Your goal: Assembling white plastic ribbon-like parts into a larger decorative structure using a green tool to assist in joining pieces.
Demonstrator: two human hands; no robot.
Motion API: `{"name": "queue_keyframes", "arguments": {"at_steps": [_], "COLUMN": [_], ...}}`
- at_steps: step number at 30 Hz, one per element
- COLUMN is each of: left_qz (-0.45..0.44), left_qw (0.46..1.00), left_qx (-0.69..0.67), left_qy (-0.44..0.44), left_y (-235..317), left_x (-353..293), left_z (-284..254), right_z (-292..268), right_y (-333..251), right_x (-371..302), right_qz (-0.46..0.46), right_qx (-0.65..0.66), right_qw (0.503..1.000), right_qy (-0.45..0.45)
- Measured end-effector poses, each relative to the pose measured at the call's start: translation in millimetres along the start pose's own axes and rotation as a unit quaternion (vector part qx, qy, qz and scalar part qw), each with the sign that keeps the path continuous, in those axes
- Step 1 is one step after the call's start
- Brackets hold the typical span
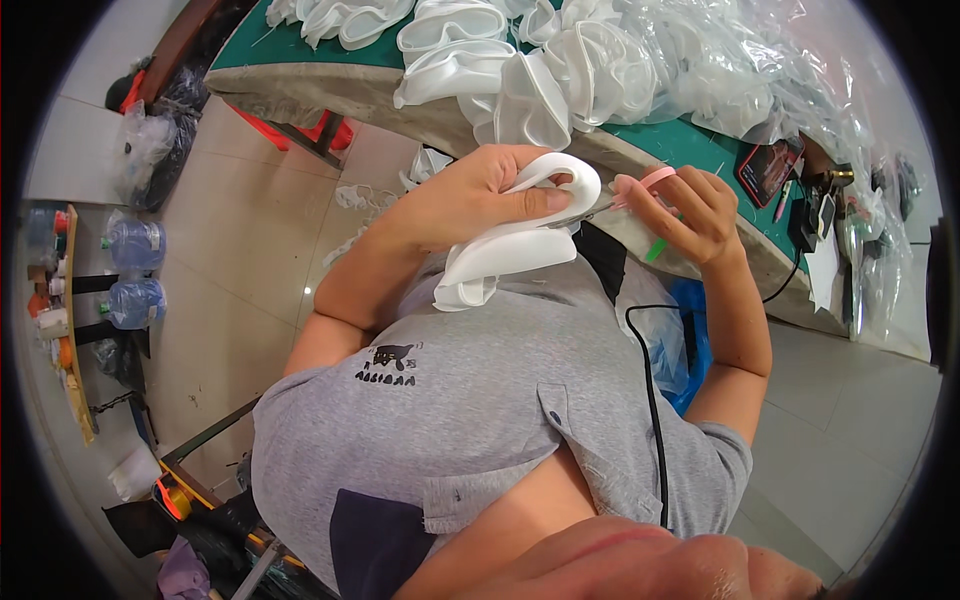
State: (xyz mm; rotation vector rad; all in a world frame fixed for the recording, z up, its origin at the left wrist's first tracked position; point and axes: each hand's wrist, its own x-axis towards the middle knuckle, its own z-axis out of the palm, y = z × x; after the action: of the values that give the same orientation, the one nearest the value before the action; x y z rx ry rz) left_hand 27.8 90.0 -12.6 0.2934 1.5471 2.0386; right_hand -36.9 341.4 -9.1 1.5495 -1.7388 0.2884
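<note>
Green tabletop (690, 150) beyond, left fingers (535, 206) pinching folded white piece (520, 251), right fingers (662, 218) curled around pink-looped tool (657, 176)

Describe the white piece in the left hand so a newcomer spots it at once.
Along the top runs a green-topped table heaped with curled white pieces. By its near edge is the left hand, holding one folded white piece. Unlike the heaped ones, it is held, looping around the thumb.
</note>
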Motion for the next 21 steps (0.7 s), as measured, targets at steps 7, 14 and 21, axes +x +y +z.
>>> {"name": "queue_keyframes", "arguments": {"at_steps": [7,14,21], "left_qz": [0.036,0.11,0.19], "left_qw": [0.998,0.975,0.919], "left_qx": [0.038,0.125,0.241], "left_qy": [0.026,0.15,0.247], "left_y": [-1,1,-15], "left_x": [3,4,9], "left_z": [-7,-8,-6], "right_z": [5,31,48], "right_y": [1,-10,-48], "right_x": [2,7,29], "right_qz": [0.013,0.514,0.547], "right_qx": [-0.031,0.442,0.598], "right_qw": [0.999,0.726,0.585], "right_qy": [-0.016,0.116,0.037]}}
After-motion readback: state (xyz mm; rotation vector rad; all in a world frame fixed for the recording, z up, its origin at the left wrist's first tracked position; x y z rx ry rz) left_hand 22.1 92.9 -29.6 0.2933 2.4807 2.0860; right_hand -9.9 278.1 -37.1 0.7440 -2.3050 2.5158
